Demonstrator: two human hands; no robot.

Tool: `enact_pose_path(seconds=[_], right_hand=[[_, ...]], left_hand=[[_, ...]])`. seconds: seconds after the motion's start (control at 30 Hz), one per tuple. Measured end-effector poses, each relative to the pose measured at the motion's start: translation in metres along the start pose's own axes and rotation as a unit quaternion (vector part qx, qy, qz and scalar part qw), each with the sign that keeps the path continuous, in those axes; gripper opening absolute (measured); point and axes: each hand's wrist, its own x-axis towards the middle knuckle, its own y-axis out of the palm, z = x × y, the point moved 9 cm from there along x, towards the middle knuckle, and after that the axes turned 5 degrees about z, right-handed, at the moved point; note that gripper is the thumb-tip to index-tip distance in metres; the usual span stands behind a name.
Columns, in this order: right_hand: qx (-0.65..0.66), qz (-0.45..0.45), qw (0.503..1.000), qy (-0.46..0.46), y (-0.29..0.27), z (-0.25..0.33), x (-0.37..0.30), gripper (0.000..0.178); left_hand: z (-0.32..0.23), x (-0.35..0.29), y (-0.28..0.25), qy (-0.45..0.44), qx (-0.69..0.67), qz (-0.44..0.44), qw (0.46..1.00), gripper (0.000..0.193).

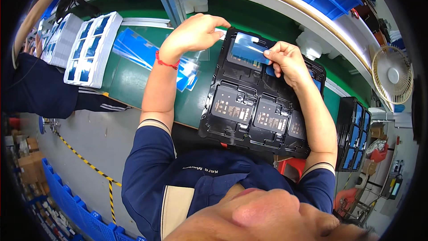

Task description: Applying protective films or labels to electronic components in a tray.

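Note:
A black plastic tray (pixel 214 127) with moulded pockets lies in front of me on the green table. Flat black battery packs with printed labels, such as this battery pack (pixel 230 105), fill its near row. Over a pack in the far left pocket is a glossy blue film sheet (pixel 247 49). My right hand (pixel 287 62) pinches the sheet's right edge between thumb and fingers. At the tray's far left corner is my left hand (pixel 194 32), its index finger stretched out and its thumb apart from it. Nothing shows in its grasp. My right hand partly hides the tray's far right pockets.
Loose blue film sheets (pixel 142 51) lie on the table (pixel 127 82) to the left. Beyond them rise white tray stacks (pixel 91 49). Stacked black trays (pixel 352 134) stand at the right, below a fan (pixel 392 73). A metal post (pixel 169 0) and shelf border the far side. Another person is at far left.

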Motion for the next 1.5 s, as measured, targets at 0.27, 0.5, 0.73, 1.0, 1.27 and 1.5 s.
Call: enact_pose_path(seconds=[0.27, 0.5, 0.73, 1.0, 1.27, 1.5], right_hand=[[-0.043, 0.014, 0.998, 0.034, 0.009, -0.003, 0.002, 0.015], [-0.072, 0.006, 0.996, 0.056, 0.009, -0.004, 0.003, 0.014], [-0.083, 0.01, 0.994, 0.066, 0.008, -0.006, 0.003, 0.015], [-0.104, 0.004, 0.992, 0.066, 0.01, -0.005, 0.003, 0.015], [-0.155, -0.019, 0.986, 0.055, 0.012, 0.0, 0.001, 0.014], [-0.246, -0.053, 0.968, 0.026, 0.016, 0.008, -0.002, 0.012]], left_hand=[[-0.001, 0.002, 0.012, 0.084, 0.016, -0.015, 0.996, 0.033], [-0.005, 0.001, 0.013, 0.089, 0.046, -0.019, 0.995, 0.034], [-0.007, 0.001, 0.014, 0.089, 0.046, -0.014, 0.995, 0.035], [-0.01, 0.0, 0.014, 0.079, 0.057, -0.009, 0.995, 0.035], [-0.017, 0.002, 0.031, 0.112, 0.071, 0.062, 0.989, 0.022], [-0.015, 0.004, 0.036, 0.096, 0.07, 0.078, 0.99, 0.022]])
